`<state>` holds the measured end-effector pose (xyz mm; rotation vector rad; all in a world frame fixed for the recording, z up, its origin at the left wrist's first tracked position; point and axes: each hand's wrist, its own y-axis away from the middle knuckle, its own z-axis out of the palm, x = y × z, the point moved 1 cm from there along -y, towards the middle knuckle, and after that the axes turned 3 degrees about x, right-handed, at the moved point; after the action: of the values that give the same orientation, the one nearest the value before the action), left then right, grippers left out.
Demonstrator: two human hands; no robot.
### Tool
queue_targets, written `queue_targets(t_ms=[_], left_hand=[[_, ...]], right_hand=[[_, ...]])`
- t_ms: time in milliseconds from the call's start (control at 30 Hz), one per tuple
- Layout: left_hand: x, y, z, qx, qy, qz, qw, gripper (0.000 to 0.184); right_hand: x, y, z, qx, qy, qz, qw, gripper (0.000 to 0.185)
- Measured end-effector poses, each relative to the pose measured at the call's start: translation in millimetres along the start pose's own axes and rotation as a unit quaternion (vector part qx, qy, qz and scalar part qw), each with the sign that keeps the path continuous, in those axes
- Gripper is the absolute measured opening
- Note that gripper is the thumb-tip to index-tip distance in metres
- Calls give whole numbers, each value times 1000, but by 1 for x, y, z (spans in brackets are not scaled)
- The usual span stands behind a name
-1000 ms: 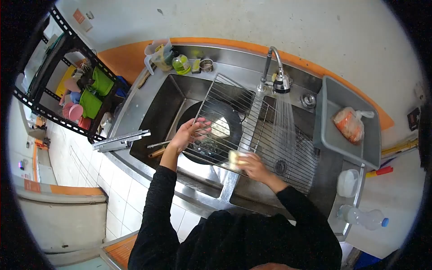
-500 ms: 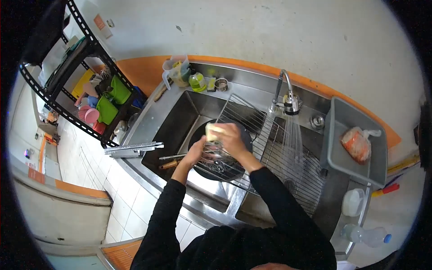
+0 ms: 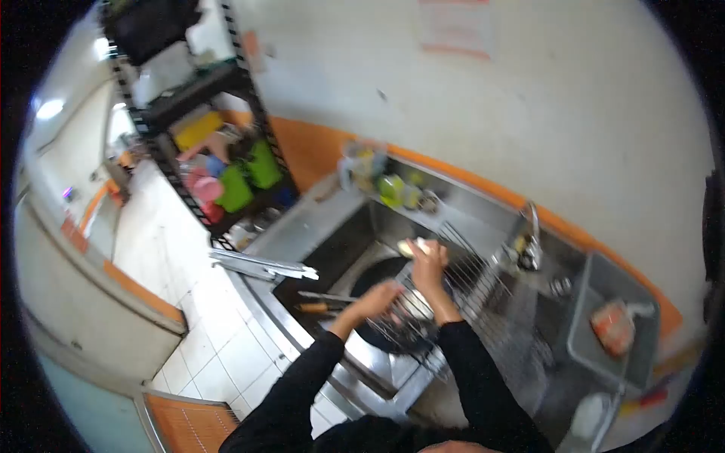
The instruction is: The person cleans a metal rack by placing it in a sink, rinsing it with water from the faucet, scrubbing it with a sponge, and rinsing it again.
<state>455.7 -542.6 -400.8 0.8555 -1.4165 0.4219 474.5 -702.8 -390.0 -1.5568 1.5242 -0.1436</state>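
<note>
My right hand (image 3: 429, 270) is closed around a pale yellow sponge (image 3: 408, 248) above the left sink basin. Lower and to the left, my left hand (image 3: 376, 300) has its fingers curled beside a shiny, pale thing, too blurred to name. Beneath both hands sits a round black pan (image 3: 370, 281) in the basin. A wire rack (image 3: 472, 281) lies across the sink, partly behind my right hand and forearm. Left of my left hand, a wooden handle (image 3: 313, 307) and a metal one stick out over the basin.
Water runs from the faucet (image 3: 535, 245) at the right. A grey tub (image 3: 578, 343) holds a bagged orange item (image 3: 613, 328). Green soap bottles (image 3: 391, 190) and a jug stand at the back corner. A metal piece (image 3: 260, 264) juts over the left edge, near a black shelf (image 3: 196, 94).
The camera view has swung, shifting the sink right and down. My hands have moved apart; the right one with the sponge is now higher than the left.
</note>
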Motion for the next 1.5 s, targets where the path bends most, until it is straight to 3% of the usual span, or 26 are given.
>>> queue_targets(t_ms=[67,100,133,167,200,233,333,367,433,500,567,667,733,800,867,900,967,1000,1033,1100,1133,1167,1233,1300,1367,1500], left_hand=[[-12,-6,-3,-9,19,28,999,42],[-27,-16,-11,-48,31,26,998,43],[16,9,0,-27,-10,-27,999,42],[-29,-17,-8,11,-35,76,996,41],[-6,-2,1,22,14,11,1000,40],[-14,-8,1,33,-19,73,997,40],[2,-3,3,-1,-19,3,1000,41],[2,-3,3,4,-18,-1,1000,41],[4,-6,7,3,-22,-4,1000,41],[3,-4,4,5,-22,-8,1000,41],[-10,-11,2,14,-14,10,1000,41],[-6,-8,2,-10,1,1,1000,43],[-8,-7,4,3,17,28,999,43],[-8,-8,4,5,40,36,999,43],[-6,-9,6,10,10,12,1000,42],[-9,-14,2,4,15,9,1000,42],[-17,-23,-1,-11,-36,17,999,37],[-11,-19,0,17,-113,64,991,36],[-6,-14,0,37,-186,112,975,36],[-29,-28,-6,50,-135,88,986,37],[-39,-31,-11,61,-173,95,978,40],[19,7,8,47,-33,-28,998,41],[-21,-16,-10,65,-210,87,972,41],[-9,-7,0,83,-140,50,985,42],[7,0,11,128,-132,15,983,43],[-2,-7,0,126,-299,73,943,45]], right_hand=[[18,-18,2,-34,-50,-82,995,32],[26,-17,-7,39,-42,-126,990,26],[46,-14,-7,60,-104,-12,993,22],[92,3,5,99,-32,54,993,18],[81,18,-39,175,-4,-103,979,19],[104,38,-47,184,-64,-65,979,19],[140,100,-56,178,268,241,916,29],[147,91,-48,184,274,236,914,29],[140,61,-34,199,71,452,867,32],[112,14,-5,172,29,359,917,31],[89,-20,25,172,35,147,973,31],[60,-39,15,137,88,103,981,30],[104,-28,10,125,60,-22,990,27],[143,2,-6,190,31,22,981,22],[165,43,-49,212,-164,398,878,22],[156,47,-55,212,-156,401,877,22],[136,53,-71,243,34,138,960,23],[133,30,-51,169,-161,338,912,24],[117,17,-30,151,-4,178,972,29],[62,-21,8,149,4,117,982,35],[10,-35,-11,37,-43,204,977,32],[15,-27,18,111,-10,41,993,29],[9,-8,3,73,50,-53,995,30],[21,17,-17,86,74,-49,992,34],[44,49,-49,33,99,96,990,34],[95,145,-121,106,125,135,977,30]])
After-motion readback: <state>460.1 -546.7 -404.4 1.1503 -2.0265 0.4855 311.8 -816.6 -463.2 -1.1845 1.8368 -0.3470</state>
